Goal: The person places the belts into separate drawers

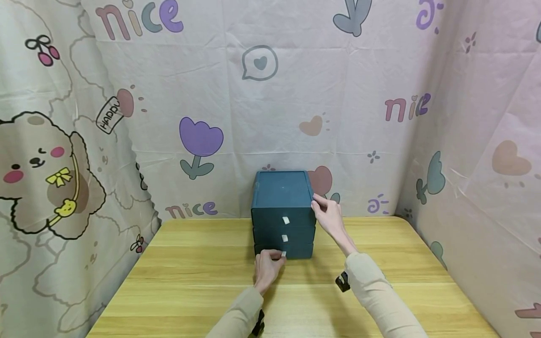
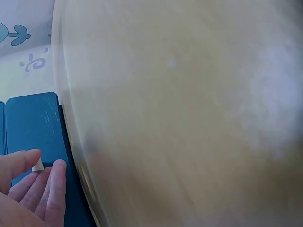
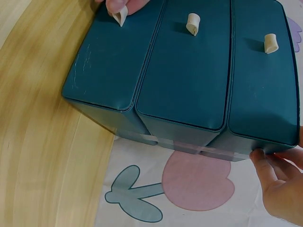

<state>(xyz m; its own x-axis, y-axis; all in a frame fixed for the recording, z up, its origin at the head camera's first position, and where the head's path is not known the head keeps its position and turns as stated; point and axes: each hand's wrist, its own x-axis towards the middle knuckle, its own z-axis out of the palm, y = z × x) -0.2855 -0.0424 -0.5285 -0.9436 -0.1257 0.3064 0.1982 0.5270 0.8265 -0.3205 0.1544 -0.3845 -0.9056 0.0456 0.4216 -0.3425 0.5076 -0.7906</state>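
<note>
A dark teal three-drawer box (image 1: 283, 190) stands on the table, each drawer front bearing a small whitish pull tab. My left hand (image 1: 267, 269) is low at the front and pinches the bottom drawer's pull tab (image 3: 121, 18) between thumb and fingers. In the left wrist view, that pull tab (image 2: 38, 165) shows between the thumb and the fingers. My right hand (image 1: 330, 217) grips the box's upper right edge near the front, with thumb and fingers bent about the corner. All the drawers look closed, and what they contain is hidden.
The wooden table (image 1: 190, 272) spreads out on both sides of the box. Close behind it hangs a patterned cloth (image 1: 287, 94), with more cloth at left and right. Black straps (image 1: 343, 281) are on both wrists.
</note>
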